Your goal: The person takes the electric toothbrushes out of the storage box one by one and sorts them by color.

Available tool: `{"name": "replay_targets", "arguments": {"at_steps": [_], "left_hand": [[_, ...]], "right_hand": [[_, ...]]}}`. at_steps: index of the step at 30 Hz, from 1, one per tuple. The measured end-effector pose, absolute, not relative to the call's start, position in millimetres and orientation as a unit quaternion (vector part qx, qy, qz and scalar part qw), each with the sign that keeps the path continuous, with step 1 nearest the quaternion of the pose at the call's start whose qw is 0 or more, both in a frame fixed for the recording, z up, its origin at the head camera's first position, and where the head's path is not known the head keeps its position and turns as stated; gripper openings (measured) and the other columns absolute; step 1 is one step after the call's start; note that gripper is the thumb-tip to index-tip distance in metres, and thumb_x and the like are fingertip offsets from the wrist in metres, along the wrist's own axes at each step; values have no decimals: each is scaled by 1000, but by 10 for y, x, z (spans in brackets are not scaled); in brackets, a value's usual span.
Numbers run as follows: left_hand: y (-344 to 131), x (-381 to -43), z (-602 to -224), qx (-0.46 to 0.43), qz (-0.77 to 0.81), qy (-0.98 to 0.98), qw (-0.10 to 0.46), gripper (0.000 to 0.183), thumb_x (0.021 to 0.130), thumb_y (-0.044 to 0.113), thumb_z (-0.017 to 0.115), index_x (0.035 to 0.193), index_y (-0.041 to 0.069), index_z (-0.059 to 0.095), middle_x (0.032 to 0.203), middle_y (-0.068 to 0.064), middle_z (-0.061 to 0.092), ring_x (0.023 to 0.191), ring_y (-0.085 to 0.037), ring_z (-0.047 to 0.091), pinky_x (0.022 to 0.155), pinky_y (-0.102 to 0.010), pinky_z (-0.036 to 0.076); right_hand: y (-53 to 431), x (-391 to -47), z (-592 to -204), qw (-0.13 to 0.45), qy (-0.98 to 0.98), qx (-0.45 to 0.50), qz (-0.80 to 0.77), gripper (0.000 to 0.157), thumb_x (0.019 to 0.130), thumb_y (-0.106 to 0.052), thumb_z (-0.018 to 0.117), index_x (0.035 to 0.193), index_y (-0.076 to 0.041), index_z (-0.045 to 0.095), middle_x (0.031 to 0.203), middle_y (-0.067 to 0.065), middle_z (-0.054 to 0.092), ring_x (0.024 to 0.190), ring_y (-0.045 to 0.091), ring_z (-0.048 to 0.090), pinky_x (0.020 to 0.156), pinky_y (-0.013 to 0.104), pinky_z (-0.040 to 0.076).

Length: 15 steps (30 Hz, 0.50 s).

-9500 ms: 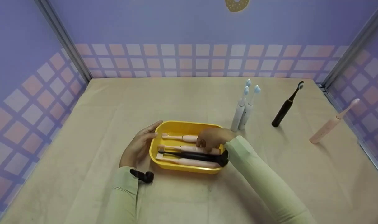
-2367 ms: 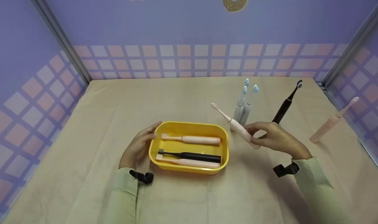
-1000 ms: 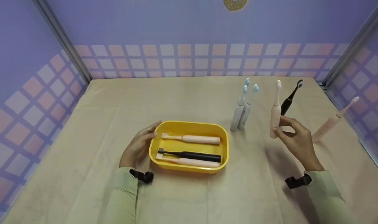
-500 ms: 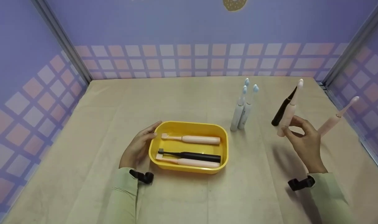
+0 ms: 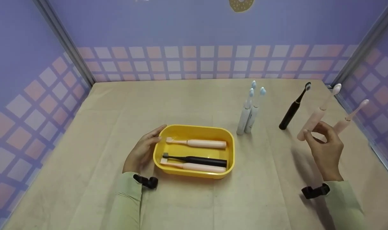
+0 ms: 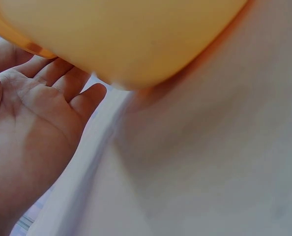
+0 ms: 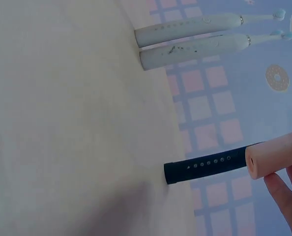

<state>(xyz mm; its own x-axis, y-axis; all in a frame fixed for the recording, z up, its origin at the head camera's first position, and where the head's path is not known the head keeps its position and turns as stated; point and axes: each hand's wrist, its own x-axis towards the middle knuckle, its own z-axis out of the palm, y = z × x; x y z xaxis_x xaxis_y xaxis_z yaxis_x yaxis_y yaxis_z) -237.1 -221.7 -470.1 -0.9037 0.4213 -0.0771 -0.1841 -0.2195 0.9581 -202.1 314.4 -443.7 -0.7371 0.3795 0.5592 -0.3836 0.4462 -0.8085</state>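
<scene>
One relaxed left hand [image 5: 142, 148] is touching the tray [image 5: 197, 131] mid-frame; frame-right, the right hand [image 5: 327, 150] is pinching a toothbrush [image 5: 316, 117], best lowered upright.

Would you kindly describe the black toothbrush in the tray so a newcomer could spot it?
On the table, find the yellow tray that the left hand holds. The black toothbrush lies in it between two pink toothbrushes, the only dark one there.

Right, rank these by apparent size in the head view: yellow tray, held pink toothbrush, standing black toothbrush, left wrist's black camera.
Yellow tray
Held pink toothbrush and standing black toothbrush: order unsure, pink looks nearer
Left wrist's black camera
</scene>
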Motion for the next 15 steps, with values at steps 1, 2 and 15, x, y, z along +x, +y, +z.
{"name": "replay_targets", "arguments": {"at_steps": [1,2,15], "left_hand": [[-2217,-2370,-4699,99,774,594,196,57,101,7,38,155,11,20,162,-4,16,145,-28,26,115,-38,31],[-2218,-2369,-4697,98,773,595,197,57,101,7,38,155,11,20,162,-4,16,145,-28,26,115,-38,31],[-2213,-2376,-4722,89,777,591,195,56,101,7,39,154,11,22,161,-4,19,145,-24,27,116,-37,30]], "right_hand": [[3161,-2015,-4449,363,-771,-1,524,38,81,4,70,119,6,63,97,-15,64,90,0,62,73,6,51],[3178,-2008,-4460,363,-772,-5,521,38,81,3,70,119,5,63,97,-16,64,91,0,62,73,6,51],[3347,-1947,-4565,371,-764,-55,524,36,82,1,69,117,3,62,99,-16,61,93,3,59,74,7,50]]}}
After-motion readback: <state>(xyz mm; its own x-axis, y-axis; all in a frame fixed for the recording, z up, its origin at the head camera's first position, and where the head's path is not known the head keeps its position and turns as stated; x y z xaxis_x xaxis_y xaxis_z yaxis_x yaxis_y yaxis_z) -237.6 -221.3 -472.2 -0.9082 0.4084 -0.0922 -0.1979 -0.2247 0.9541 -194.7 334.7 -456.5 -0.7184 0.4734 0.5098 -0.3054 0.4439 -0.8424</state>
